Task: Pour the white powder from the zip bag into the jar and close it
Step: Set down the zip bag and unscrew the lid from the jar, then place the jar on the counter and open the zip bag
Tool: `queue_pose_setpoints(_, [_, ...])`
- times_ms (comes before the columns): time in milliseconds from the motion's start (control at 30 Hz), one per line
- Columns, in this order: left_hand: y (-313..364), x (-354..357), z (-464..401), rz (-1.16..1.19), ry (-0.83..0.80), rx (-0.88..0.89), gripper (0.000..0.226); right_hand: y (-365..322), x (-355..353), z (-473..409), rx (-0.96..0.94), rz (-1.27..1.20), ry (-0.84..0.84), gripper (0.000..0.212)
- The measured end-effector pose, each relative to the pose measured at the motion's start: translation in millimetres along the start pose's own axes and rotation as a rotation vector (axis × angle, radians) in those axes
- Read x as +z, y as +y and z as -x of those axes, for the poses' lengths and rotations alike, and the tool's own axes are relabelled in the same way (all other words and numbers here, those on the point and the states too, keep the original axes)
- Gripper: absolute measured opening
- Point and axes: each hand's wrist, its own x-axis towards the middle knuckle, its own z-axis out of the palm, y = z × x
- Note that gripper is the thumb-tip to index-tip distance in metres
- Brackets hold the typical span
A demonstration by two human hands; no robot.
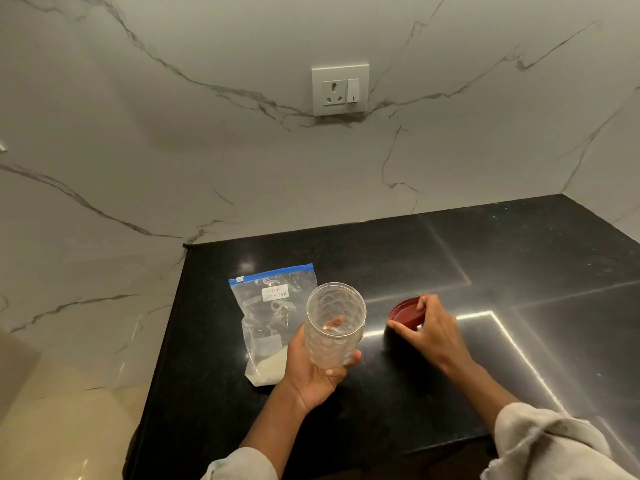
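Observation:
A clear textured plastic jar stands open and looks empty, with my left hand wrapped around its lower part. Just left of it lies a clear zip bag with a blue zip strip and a label reading "MILK POWDER"; white powder sits at its near end. The dark red lid is to the right of the jar, tilted at the black counter, and my right hand grips its rim with thumb and fingers.
The black polished counter ends at a marble wall behind and at the left, with a wall socket above. Bright light reflections streak the counter on the right. The counter's left edge drops to a pale floor.

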Motion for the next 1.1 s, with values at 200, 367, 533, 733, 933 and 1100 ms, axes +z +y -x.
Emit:
queue_pose_setpoints(200, [-5.5, -2.7, -4.3, 0.003, 0.015, 0.011, 0.051, 39.3, 26.9, 12.5, 0.009, 0.309, -0.094, 0.076])
queue_pose_setpoints(367, [-7.5, -6.1, -7.2, -0.009, 0.077, 0.02, 0.056, 9.2, 8.2, 31.6, 0.012, -0.026, -0.042, 0.08])
queue_pose_setpoints(533, [-10.2, -4.9, -18.2, -0.01, 0.117, 0.048, 0.057, -64.8, -22.5, 60.7, -0.204, -0.534, -0.258, 0.101])
queue_pose_setpoints(733, [-17.9, 6.0, -21.5, -0.136, 0.196, 0.062, 0.067, -86.8, 2.1, 69.0, -0.253, -0.555, -0.209, 0.109])
queue_pose_setpoints(933, [-30.1, -2.0, -9.4, -0.553, 0.545, 0.071, 0.061, -77.5, 15.8, 58.5, -0.202, -0.525, -0.079, 0.095])
queue_pose_setpoints(1100, [-40.2, -9.3, 15.7, -0.689, 0.598, 0.053, 0.037, -66.5, 32.9, 46.3, -0.115, -0.509, -0.048, 0.095])
